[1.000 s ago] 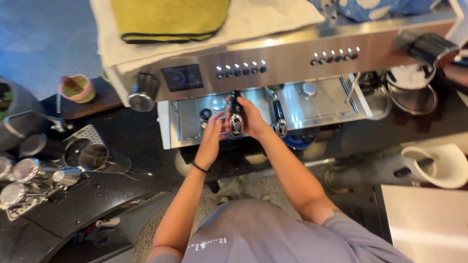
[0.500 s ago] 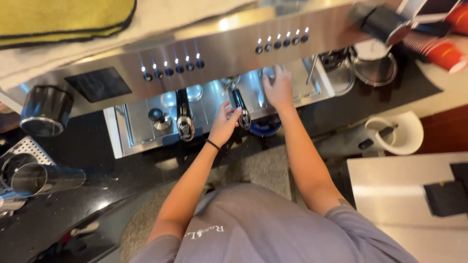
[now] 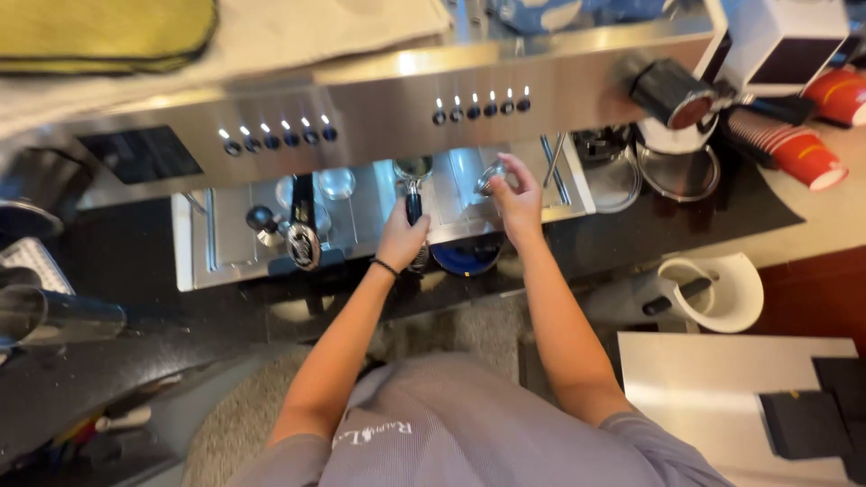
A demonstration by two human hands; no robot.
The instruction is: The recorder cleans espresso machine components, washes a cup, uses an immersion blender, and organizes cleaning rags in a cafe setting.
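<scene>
At the machine's [image 3: 379,99] front, seen from the head camera, the left hand [image 3: 401,239] is wrapped around the black handle of a portafilter [image 3: 414,194], whose round metal basket sits at 12 o'clock from the hand, up under the right group. The right hand [image 3: 517,194] is held at 3 o'clock from it, fingers narrowly curled around a small shiny round piece [image 3: 490,178]; what that piece is cannot be told.

Compared with half a second ago, the right hand has been brought lower and nearer the left, off the front panel and onto the shiny piece, while the left hand has stayed on the handle. The view has been shifted leftward, so more counter is shown at the right.

A second portafilter [image 3: 302,230], black-handled with a bright metal end, is locked in at 9 o'clock from the left hand. The machine is of brushed steel, with two rows of small lit buttons. A blue dish [image 3: 465,257] lies below the drip tray [image 3: 194,261]. Stacked red paper cups [image 3: 794,149] lie at 2 o'clock, a white funnel-shaped bin [image 3: 722,293] at 4 o'clock, and a folded yellow-green cloth [image 3: 108,32] at 11 o'clock.
</scene>
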